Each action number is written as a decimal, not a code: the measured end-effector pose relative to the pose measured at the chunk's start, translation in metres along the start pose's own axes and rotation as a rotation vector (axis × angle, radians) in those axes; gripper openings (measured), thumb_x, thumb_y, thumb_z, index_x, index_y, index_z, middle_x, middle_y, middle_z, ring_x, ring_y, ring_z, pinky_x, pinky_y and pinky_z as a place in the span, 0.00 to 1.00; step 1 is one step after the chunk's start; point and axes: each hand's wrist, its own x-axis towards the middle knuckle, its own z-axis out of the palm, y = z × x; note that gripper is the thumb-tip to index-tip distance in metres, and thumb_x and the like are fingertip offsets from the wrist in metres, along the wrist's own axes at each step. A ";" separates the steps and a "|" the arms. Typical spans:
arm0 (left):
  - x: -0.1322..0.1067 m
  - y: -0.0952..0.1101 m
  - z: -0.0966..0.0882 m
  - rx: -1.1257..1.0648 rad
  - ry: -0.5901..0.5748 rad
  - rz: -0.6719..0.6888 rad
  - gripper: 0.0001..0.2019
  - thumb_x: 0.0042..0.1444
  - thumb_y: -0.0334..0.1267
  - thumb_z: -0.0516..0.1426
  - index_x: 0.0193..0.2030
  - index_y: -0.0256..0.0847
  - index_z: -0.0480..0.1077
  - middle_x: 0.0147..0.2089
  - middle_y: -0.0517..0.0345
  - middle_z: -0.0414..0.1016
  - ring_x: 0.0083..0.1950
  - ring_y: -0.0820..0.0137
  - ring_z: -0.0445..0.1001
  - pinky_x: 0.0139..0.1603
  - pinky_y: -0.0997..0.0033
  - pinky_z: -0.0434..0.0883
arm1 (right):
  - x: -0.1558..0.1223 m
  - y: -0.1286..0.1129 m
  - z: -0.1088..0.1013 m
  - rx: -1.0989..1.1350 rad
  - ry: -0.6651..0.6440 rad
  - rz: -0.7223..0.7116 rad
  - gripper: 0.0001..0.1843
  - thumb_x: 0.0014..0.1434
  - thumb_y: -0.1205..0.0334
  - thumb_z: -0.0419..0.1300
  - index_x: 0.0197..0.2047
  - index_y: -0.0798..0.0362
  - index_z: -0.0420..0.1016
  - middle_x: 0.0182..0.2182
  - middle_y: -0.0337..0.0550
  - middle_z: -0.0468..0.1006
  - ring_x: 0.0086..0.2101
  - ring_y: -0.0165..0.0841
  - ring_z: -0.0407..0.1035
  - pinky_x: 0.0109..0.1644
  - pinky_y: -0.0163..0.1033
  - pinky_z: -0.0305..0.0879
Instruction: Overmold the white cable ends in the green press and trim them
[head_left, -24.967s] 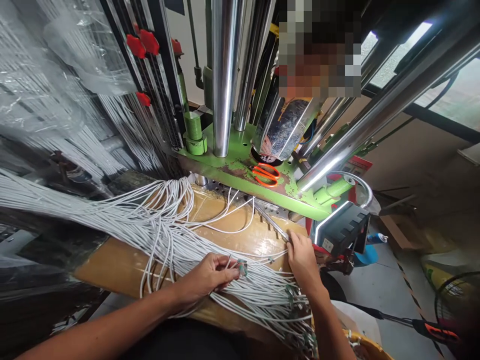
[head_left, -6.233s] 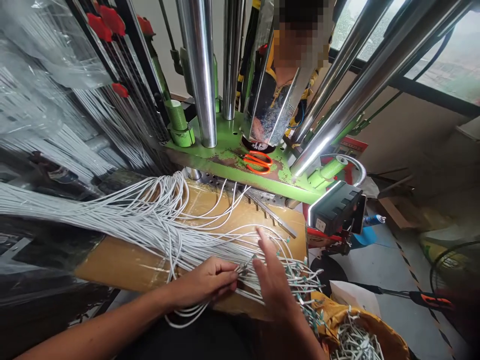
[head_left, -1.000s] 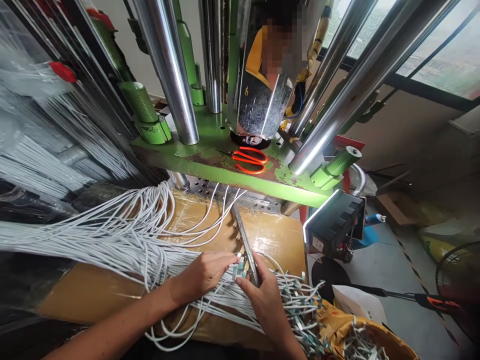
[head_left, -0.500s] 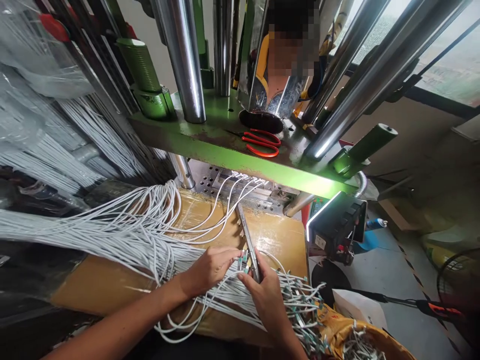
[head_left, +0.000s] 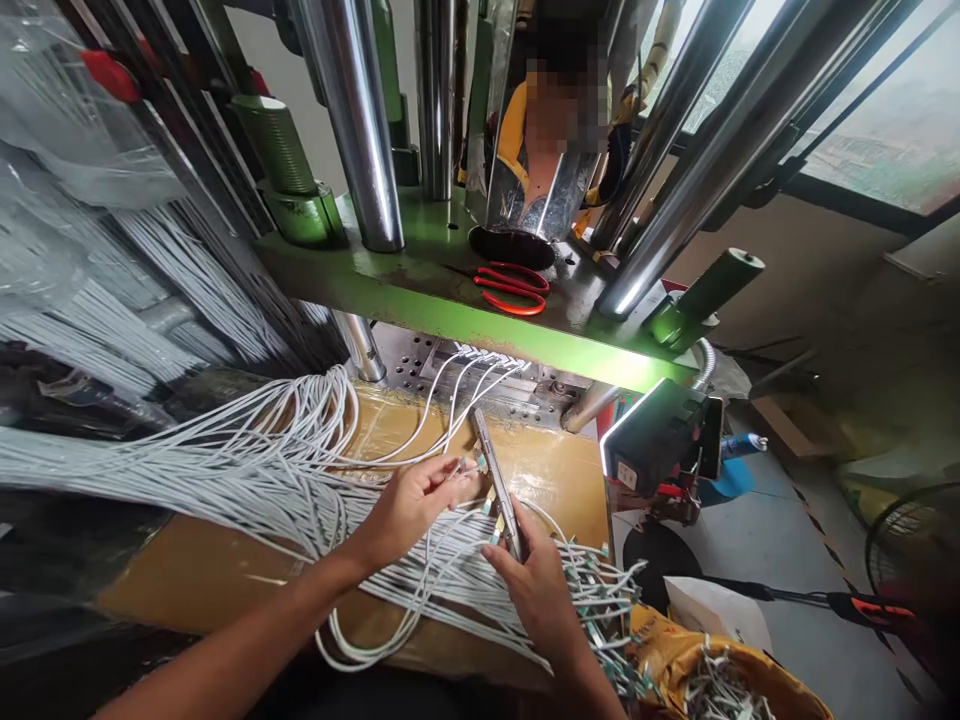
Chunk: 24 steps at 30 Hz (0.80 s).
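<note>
My right hand (head_left: 534,575) is closed around the near end of a narrow metal bar (head_left: 495,470), which slants away from me toward the press. Small connectors with green and brass-coloured parts (head_left: 493,508) sit along the bar's left side. In my left hand (head_left: 416,500), the fingertips pinch a white cable near its green-banded connector end (head_left: 472,464), close to the bar's left edge. Beneath both hands lies a thick bundle of white cables (head_left: 375,520) on a brown cardboard-covered surface (head_left: 555,460). Their loose ends with green connectors (head_left: 607,620) bunch at the right.
Ahead stands a green press (head_left: 420,315), with several white cables running into its lower metal plate (head_left: 412,365). Red-handled scissors (head_left: 514,285) lie on its upper plate. At right are a lit lamp (head_left: 652,440) and a yellow sack of scraps (head_left: 675,660). A person faces me behind the press.
My left hand has moved away from me along the bar, from the near connectors to a spot farther up, with a cable end in its fingers. My right hand keeps its hold.
</note>
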 end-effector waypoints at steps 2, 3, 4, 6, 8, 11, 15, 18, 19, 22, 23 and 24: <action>0.005 0.003 -0.007 0.038 -0.042 0.033 0.15 0.59 0.45 0.55 0.47 0.37 0.71 0.38 0.55 0.78 0.33 0.70 0.75 0.35 0.74 0.72 | 0.001 0.002 -0.002 0.018 -0.012 -0.003 0.32 0.52 0.62 0.61 0.61 0.55 0.64 0.30 0.35 0.70 0.30 0.31 0.60 0.39 0.35 0.59; 0.007 0.002 -0.010 0.091 -0.067 0.088 0.14 0.59 0.44 0.55 0.45 0.37 0.72 0.39 0.54 0.78 0.35 0.70 0.75 0.37 0.74 0.71 | 0.001 0.003 -0.002 0.030 -0.013 -0.006 0.32 0.52 0.62 0.61 0.61 0.55 0.64 0.31 0.35 0.70 0.30 0.31 0.60 0.39 0.35 0.59; 0.010 0.000 -0.013 0.156 -0.094 0.162 0.12 0.59 0.41 0.55 0.42 0.37 0.74 0.38 0.54 0.77 0.37 0.69 0.74 0.39 0.74 0.70 | 0.001 0.004 -0.002 0.044 -0.013 -0.007 0.33 0.52 0.62 0.61 0.61 0.55 0.63 0.31 0.35 0.70 0.30 0.31 0.59 0.39 0.35 0.59; 0.014 -0.005 -0.016 0.299 -0.157 0.308 0.11 0.61 0.36 0.52 0.34 0.36 0.74 0.35 0.54 0.76 0.37 0.70 0.73 0.41 0.74 0.68 | 0.001 0.005 -0.002 0.069 -0.015 0.002 0.33 0.52 0.62 0.61 0.62 0.55 0.63 0.31 0.35 0.69 0.29 0.30 0.59 0.39 0.35 0.59; 0.018 -0.009 -0.017 0.421 -0.225 0.391 0.14 0.61 0.32 0.48 0.30 0.36 0.73 0.31 0.56 0.73 0.34 0.71 0.71 0.39 0.74 0.66 | 0.002 0.005 -0.002 0.085 -0.017 0.014 0.34 0.52 0.62 0.61 0.62 0.55 0.62 0.29 0.34 0.68 0.29 0.30 0.58 0.38 0.34 0.59; 0.020 -0.009 -0.016 0.497 -0.322 0.411 0.14 0.63 0.32 0.46 0.36 0.36 0.73 0.33 0.56 0.70 0.34 0.72 0.68 0.38 0.74 0.66 | 0.002 0.004 -0.002 0.107 -0.016 0.024 0.36 0.51 0.62 0.62 0.63 0.57 0.61 0.29 0.34 0.67 0.29 0.30 0.57 0.38 0.34 0.59; 0.018 -0.014 -0.011 0.345 -0.250 0.276 0.15 0.64 0.38 0.48 0.41 0.37 0.74 0.36 0.56 0.69 0.36 0.72 0.69 0.40 0.74 0.67 | 0.002 0.004 -0.002 0.147 -0.025 0.041 0.35 0.51 0.62 0.62 0.63 0.55 0.62 0.29 0.33 0.66 0.29 0.29 0.56 0.38 0.34 0.58; 0.016 -0.020 -0.006 0.180 -0.155 0.057 0.15 0.62 0.45 0.52 0.39 0.36 0.74 0.28 0.59 0.70 0.28 0.73 0.68 0.30 0.76 0.66 | 0.002 0.006 -0.002 0.139 -0.016 0.058 0.36 0.50 0.62 0.62 0.62 0.55 0.62 0.26 0.32 0.63 0.28 0.29 0.55 0.36 0.34 0.57; 0.015 -0.021 -0.005 0.162 -0.136 0.008 0.15 0.61 0.46 0.53 0.40 0.36 0.74 0.25 0.61 0.70 0.25 0.74 0.67 0.28 0.76 0.65 | 0.002 0.007 -0.002 0.133 -0.014 0.060 0.36 0.50 0.62 0.62 0.62 0.55 0.62 0.26 0.31 0.63 0.28 0.29 0.55 0.36 0.34 0.58; 0.016 -0.020 -0.006 0.228 -0.130 -0.017 0.13 0.60 0.44 0.54 0.42 0.38 0.74 0.24 0.63 0.71 0.24 0.75 0.66 0.26 0.77 0.63 | 0.002 0.006 -0.002 0.133 -0.014 0.064 0.35 0.50 0.62 0.62 0.62 0.55 0.62 0.27 0.32 0.64 0.28 0.29 0.56 0.36 0.34 0.58; 0.017 -0.019 -0.007 0.258 -0.146 0.008 0.11 0.59 0.43 0.55 0.41 0.39 0.74 0.26 0.63 0.72 0.26 0.74 0.68 0.27 0.78 0.64 | 0.002 0.005 -0.002 0.140 -0.019 0.071 0.35 0.50 0.62 0.62 0.62 0.55 0.62 0.26 0.32 0.63 0.27 0.28 0.55 0.36 0.34 0.58; 0.018 -0.018 -0.008 0.282 -0.166 0.042 0.10 0.59 0.42 0.55 0.41 0.39 0.74 0.29 0.62 0.74 0.28 0.74 0.70 0.30 0.78 0.66 | 0.002 0.004 -0.002 0.146 -0.021 0.079 0.35 0.50 0.62 0.62 0.62 0.55 0.62 0.26 0.32 0.63 0.27 0.28 0.55 0.35 0.34 0.58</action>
